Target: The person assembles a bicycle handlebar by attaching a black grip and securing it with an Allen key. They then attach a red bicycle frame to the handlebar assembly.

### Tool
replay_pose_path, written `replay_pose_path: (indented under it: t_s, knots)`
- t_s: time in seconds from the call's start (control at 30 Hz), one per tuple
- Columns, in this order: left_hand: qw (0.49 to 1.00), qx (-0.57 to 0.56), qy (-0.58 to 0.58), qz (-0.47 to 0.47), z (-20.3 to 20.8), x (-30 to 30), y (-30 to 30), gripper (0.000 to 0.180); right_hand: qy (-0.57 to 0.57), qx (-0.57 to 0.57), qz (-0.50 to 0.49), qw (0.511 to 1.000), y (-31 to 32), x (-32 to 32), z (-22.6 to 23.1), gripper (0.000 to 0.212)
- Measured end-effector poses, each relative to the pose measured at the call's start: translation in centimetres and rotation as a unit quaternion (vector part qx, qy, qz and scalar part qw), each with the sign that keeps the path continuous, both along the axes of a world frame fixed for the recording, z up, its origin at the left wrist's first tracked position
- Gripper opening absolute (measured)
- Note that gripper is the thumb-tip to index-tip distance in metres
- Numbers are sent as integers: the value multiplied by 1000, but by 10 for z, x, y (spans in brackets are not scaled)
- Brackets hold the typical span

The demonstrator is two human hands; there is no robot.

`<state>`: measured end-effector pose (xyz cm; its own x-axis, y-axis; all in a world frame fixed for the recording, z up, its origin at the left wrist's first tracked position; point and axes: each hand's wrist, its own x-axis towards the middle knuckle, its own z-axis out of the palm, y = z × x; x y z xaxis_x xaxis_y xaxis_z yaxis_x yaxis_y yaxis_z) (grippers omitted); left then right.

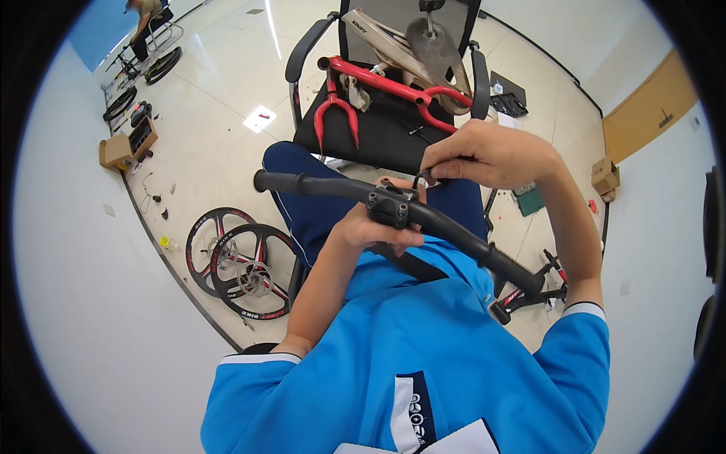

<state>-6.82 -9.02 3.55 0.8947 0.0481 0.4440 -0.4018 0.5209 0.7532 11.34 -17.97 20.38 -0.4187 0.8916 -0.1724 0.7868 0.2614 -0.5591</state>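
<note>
A black bicycle handlebar (333,187) lies across my lap, its left end raised toward the chair and its right end nearer to me. At its middle sits a black stem clamp (389,207) with bolts on its face. My left hand (361,229) is wrapped round the stem from below, thumb near the clamp. Above the clamp my right hand (488,153) pinches a small black hex key (417,180), its bent end down at the clamp's far right bolt. Whether the tip sits inside the bolt is too small to tell.
A black office chair (302,53) faces me, bearing a red bicycle frame (378,79), a red fork (333,110) and a worn saddle (432,45). Two black wheels (253,272) lie at left. Cardboard boxes (115,151) stand by the wall. Another person (145,23) sits far left.
</note>
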Motion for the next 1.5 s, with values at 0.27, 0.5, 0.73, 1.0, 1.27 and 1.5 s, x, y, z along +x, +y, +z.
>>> replay_pose_path:
  t_s: [0.27,0.5,0.73,1.0,1.27,1.5]
  knots:
    - [798,351,52,487,11,5,3,34,-47,76,-151,985,-1,-21,-17,15]
    - [738,333,131,572,11,9,4,31,-73,186,-168,965,-19,-40,-39,30]
    - [737,357,102,564,9,5,9,31,-54,144,-59,986,-31,-54,-21,22]
    - [805,354,-2,476,-13,14,-8,31,-79,159,74,981,13,-57,0,19]
    - [817,386,13,428,5,12,-8,34,167,51,-220,960,47,3,-36,21]
    - [814,350,46,461,8,7,2,30,-28,128,-267,955,-15,20,-40,31]
